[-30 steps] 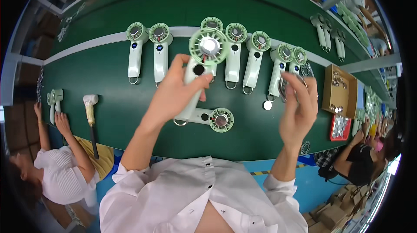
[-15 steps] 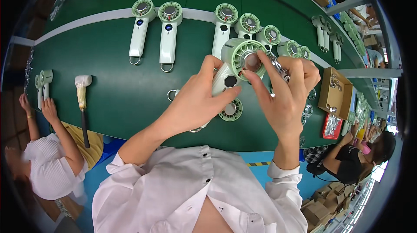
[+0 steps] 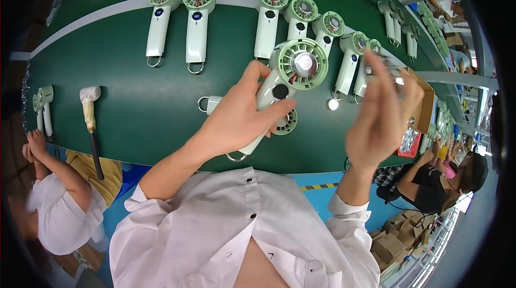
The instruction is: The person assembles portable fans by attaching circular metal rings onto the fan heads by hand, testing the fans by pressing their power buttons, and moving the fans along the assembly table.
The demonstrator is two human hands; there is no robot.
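Note:
My left hand [image 3: 236, 113] is wrapped round the white handle of a handheld fan [image 3: 272, 94]. The fan is tilted, with its pale green slotted head and shiny silver centre disc facing up. To the right of that head, my right hand [image 3: 379, 110] is raised and smeared by motion. A shiny metal ring [image 3: 396, 76] shows blurred at its fingers. Partly hidden beneath my left hand lies another handheld fan [image 3: 214, 104], its green head showing beside my fingers. A small round white disc [image 3: 333, 105] rests on the table between my hands.
Several handheld fans [image 3: 195, 35] lie along the far side of the green table [image 3: 134, 94]. A mallet [image 3: 90, 110] lies left, beyond it a co-worker [image 3: 70, 196]. At right are a cardboard box [image 3: 427, 100], a red tray [image 3: 409, 143] and other people [image 3: 424, 180].
My right hand has moved right, away from the fan's head, with the metal ring. The fan's centre disc is now uncovered. My left hand keeps its grip. The whole view has shifted slightly.

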